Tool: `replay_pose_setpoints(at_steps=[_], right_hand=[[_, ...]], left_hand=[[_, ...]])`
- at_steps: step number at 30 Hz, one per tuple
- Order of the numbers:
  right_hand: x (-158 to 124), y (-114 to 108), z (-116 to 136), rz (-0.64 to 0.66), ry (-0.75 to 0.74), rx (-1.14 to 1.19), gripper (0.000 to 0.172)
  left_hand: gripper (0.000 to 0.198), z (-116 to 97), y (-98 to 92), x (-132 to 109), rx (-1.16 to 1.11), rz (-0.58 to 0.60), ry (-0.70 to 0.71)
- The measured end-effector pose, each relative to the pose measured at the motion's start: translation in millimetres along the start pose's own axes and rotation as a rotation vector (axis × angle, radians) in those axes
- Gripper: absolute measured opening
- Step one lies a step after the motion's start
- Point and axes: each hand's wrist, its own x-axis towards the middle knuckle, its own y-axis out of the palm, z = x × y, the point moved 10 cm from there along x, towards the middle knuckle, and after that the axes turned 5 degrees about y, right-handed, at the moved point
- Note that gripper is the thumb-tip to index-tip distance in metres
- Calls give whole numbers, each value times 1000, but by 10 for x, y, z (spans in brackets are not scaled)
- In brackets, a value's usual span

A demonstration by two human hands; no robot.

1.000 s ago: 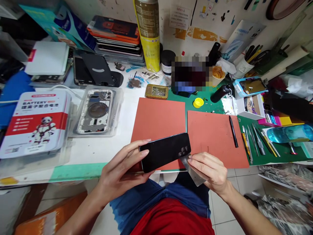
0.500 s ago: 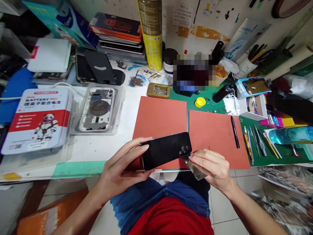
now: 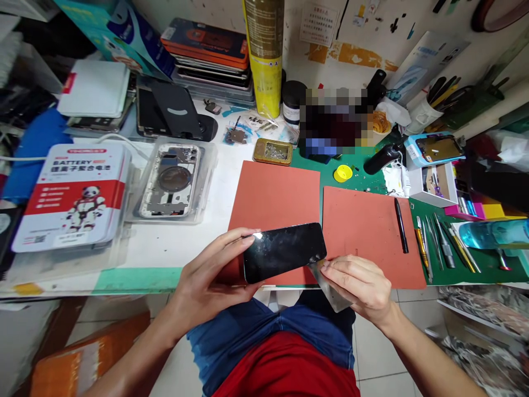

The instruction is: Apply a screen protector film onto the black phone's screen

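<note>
A black smartphone (image 3: 285, 252) is held sideways above the table's front edge, its dark glossy face up. My left hand (image 3: 219, 264) grips its left end, fingers along the top edge and thumb below. My right hand (image 3: 359, 284) pinches a thin, flat metal blade (image 3: 335, 298), whose tip meets the phone's lower right corner. Whether the tip is inside the seam I cannot tell. Beneath and behind the phone lies a reddish-brown mat (image 3: 276, 193); a second such mat (image 3: 363, 220) is to its right.
A black pen (image 3: 400, 226) lies on the right mat, beside several tweezers and tools (image 3: 448, 242). Left are an opened phone housing (image 3: 169, 182) in a plastic tray and a battery tin (image 3: 74, 193). Behind stand a small metal tin (image 3: 273, 151), a yellow cap (image 3: 343, 173) and a spray can (image 3: 264, 66).
The phone has tilted slightly, so a bright reflection now shows at its upper left and the dark circles near its right end are fainter. Both hands keep their holds; the view has shifted a little.
</note>
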Motion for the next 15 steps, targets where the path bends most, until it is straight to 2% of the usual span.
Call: replay_pose_setpoints(at_steps=[9,15], right_hand=[[-294,114,58,-15,-67,-168,34],[-282,138,117,1,-104,-218,29]], left_hand=[[86,58,-10,-27,31,8,-44],[84,57,-23,-28,44,0,-53]])
